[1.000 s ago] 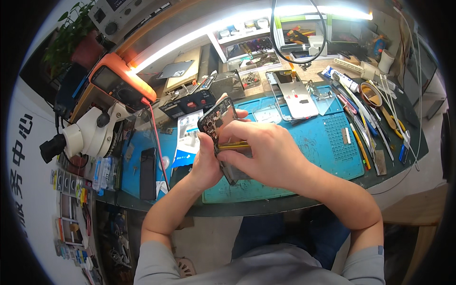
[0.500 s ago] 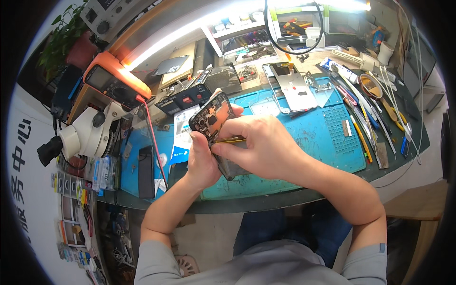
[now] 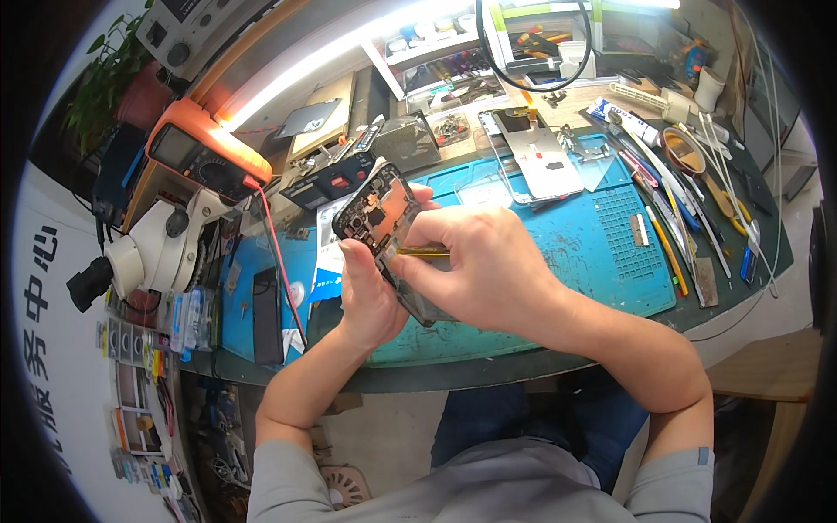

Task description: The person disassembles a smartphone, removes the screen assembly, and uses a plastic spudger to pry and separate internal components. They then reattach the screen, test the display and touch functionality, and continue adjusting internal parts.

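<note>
My left hand [image 3: 370, 296] is closed around an opened smartphone [image 3: 377, 212], thumb along its near side and fingertips showing past its far edge. The phone is tilted up above the mat, its circuit board and copper-coloured sheet exposed. In my right hand [image 3: 479, 266] a thin gold-coloured tool, perhaps tweezers [image 3: 425, 252], is pinched between thumb and fingers. Its tip points at the middle of the phone's inside; whether it touches cannot be made out. My right hand covers part of the phone's lower half.
Beneath the hands lies a blue-green work mat [image 3: 575, 279]. A silver phone frame [image 3: 545, 161] rests at its back. Tweezers and hand tools [image 3: 676, 205] crowd the right side. On the left are an orange multimeter [image 3: 205, 157], a white microscope [image 3: 157, 253] and a dark phone [image 3: 268, 315].
The phone has shifted slightly left and turned so more of its inside faces up. My right hand and the gold tool stay over it. The whole view has moved a little.
</note>
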A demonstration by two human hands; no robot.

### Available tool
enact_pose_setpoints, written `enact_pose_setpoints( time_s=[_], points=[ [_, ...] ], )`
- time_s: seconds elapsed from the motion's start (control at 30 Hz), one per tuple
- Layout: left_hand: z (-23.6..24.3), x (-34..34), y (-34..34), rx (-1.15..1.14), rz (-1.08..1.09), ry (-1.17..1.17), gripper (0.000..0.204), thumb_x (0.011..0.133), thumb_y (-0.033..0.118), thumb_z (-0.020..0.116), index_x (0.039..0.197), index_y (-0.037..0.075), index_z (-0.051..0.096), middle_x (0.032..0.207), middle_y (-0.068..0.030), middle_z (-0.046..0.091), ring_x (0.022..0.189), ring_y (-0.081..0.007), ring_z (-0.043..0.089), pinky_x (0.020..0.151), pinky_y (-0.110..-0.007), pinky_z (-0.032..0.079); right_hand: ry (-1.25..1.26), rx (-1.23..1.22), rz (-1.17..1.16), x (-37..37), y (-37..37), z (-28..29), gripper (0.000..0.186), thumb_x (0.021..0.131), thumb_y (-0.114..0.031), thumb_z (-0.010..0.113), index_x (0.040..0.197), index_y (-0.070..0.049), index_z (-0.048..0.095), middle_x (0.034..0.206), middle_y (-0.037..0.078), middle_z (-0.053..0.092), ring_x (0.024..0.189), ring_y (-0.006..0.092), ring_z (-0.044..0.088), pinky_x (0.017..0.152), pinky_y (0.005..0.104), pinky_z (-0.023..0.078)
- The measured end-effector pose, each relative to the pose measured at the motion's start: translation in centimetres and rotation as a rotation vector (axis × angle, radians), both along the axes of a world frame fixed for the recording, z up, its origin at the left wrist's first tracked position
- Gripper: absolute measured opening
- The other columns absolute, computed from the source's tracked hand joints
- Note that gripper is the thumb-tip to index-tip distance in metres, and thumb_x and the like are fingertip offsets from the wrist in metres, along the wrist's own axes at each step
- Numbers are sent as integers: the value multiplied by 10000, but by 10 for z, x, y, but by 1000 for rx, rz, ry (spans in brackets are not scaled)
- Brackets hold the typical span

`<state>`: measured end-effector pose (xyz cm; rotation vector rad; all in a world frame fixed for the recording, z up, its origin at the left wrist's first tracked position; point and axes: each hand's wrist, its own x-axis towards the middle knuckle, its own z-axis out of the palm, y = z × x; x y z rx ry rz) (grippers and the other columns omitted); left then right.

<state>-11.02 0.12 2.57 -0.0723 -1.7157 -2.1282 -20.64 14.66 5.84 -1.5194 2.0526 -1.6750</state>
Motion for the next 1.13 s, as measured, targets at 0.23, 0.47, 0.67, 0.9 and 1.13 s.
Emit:
enact_pose_setpoints(
  time_s=[0.23,0.47,0.67,0.9,1.13],
  points=[
    [-2,-4,-1,33,22,52,884,942,750,443,1490,56,401,1437,-145,523,1270,-253,568,1061,-440,490,0,25,-3,-3,5,2,229,851,-241,709,873,-14,731,811,192,716,799,373,706,754,463,547],
    [-2,-5,2,74,28,54,893,930,758,456,1483,59,404,1431,-150,525,1254,-259,579,1051,-443,502,-2,13,10,-6,5,-2,223,847,-240,707,870,-20,736,814,193,719,799,376,708,752,463,552],
    [18,-4,-10,204,70,49,944,927,836,313,1440,58,464,1365,-113,561,1232,-247,573,1045,-427,493,-145,85,51,-24,8,-1,257,869,-270,711,890,-15,733,834,186,726,803,364,714,745,445,554],
    [18,-5,-9,114,55,-3,937,926,829,289,1475,85,440,1398,-108,539,1292,-249,539,1088,-446,478,-162,50,124,-23,1,-7,262,906,-280,708,925,-19,694,889,187,732,855,363,713,766,442,542],
    [10,-8,-16,-87,2,-77,961,928,836,232,1558,120,343,1511,-163,459,1346,-310,523,1047,-472,522,-65,365,137,-22,0,-10,401,888,-460,741,998,-75,723,898,160,736,858,335,715,784,428,544]
  ],
)
